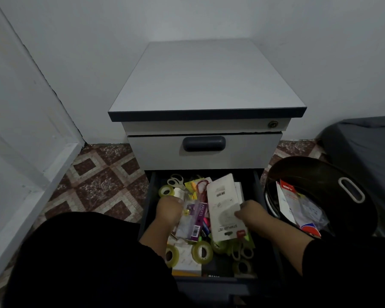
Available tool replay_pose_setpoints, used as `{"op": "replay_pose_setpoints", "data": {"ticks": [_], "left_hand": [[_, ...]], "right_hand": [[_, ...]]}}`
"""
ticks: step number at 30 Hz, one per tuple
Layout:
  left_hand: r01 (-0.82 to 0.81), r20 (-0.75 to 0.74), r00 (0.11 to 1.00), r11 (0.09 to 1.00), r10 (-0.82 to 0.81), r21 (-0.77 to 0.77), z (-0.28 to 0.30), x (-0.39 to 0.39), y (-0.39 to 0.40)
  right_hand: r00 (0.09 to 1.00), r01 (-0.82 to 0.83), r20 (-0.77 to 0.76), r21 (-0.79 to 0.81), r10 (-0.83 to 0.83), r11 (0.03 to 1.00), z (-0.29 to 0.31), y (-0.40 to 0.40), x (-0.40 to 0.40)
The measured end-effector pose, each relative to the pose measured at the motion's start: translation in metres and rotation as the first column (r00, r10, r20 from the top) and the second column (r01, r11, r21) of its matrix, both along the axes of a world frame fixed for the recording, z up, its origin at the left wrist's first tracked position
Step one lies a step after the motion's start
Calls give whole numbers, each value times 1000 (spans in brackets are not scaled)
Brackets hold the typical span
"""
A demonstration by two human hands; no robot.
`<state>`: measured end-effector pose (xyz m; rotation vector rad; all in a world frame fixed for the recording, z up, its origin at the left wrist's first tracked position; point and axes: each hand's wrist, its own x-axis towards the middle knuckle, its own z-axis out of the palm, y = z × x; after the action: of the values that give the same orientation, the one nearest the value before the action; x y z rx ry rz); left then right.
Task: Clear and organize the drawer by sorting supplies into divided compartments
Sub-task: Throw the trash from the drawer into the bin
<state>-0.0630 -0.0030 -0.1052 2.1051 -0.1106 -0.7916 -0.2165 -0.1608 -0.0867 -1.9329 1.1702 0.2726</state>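
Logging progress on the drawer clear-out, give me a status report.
Left hand grips purple packet; right hand grips white blister card. Drawer still cluttered: tape rolls, scissors. Bin beside it holds packaging.

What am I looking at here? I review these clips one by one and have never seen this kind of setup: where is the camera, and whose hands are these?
There is no machine. One wide-angle camera sits on a person's head, looking down at their own two hands. They kneel before a small grey cabinet with its lower drawer pulled open. The drawer is a jumble: tape rolls, scissors, packets. The left hand holds a clear packet with a purple label. The right hand grips a white card package. A dark bin at the right already holds some packaging.
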Motion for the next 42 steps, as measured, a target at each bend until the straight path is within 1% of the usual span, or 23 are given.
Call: {"op": "replay_pose_setpoints", "data": {"ticks": [3,5,9,11,13,16,21,23,24,26,28,30,32,35,38,40,41,42], "left_hand": [[-65,-180,982,996,53,-62,28,-6,-2],[-74,-249,968,989,40,-125,45,-14,-5],[17,-292,953,974,-84,-225,62,-31,-17],[61,-292,947,968,-133,-245,69,-45,-32],[116,-301,933,958,-195,-261,79,-64,-52],[162,-309,917,943,-253,-291,86,-94,-87],[201,-336,888,921,-315,-333,81,-131,-135],[261,-298,882,905,-365,-337,77,-142,-139],[288,-273,882,897,-385,-336,74,-144,-138],[320,-253,874,883,-415,-343,70,-143,-131],[312,-257,876,886,-408,-343,68,-136,-117],[247,-253,905,906,-342,-343,66,-120,-95],[223,-198,935,924,-293,-311,62,-96,-66],[256,-48,964,959,-263,-118,59,-56,-16],[231,62,970,971,-234,58,49,-23,19],[254,133,952,952,-277,169,38,-14,31],[279,164,935,937,-315,210,30,-14,33],[303,163,924,924,-345,235,22,-17,35]], "right_hand": [[991,87,95,34,-90,996,30,-18,-3],[976,168,125,83,-177,982,55,-34,-12],[943,276,139,175,-301,945,106,-67,-45],[919,337,152,173,-363,926,122,-84,-64],[898,401,127,161,-422,902,128,-101,-78],[867,487,33,148,-497,860,125,-121,-95],[861,509,-61,106,-505,854,118,-132,-108],[889,445,-134,25,-438,895,114,-133,-108],[899,398,-182,-44,-399,916,113,-132,-107],[915,310,-220,-157,-339,938,113,-129,-104],[928,266,-216,-187,-304,946,111,-124,-98],[953,167,-212,-222,-215,961,108,-113,-88],[982,52,-162,-276,-100,960,99,-99,-76],[989,-124,-121,-346,87,930,79,-72,-53],[971,-239,-109,-383,214,892,55,-39,-33],[951,-311,-117,-367,288,877,33,-16,-25],[936,-353,-137,-338,325,873,23,-5,-23],[917,-396,-165,-293,362,870,11,6,-22]]}}
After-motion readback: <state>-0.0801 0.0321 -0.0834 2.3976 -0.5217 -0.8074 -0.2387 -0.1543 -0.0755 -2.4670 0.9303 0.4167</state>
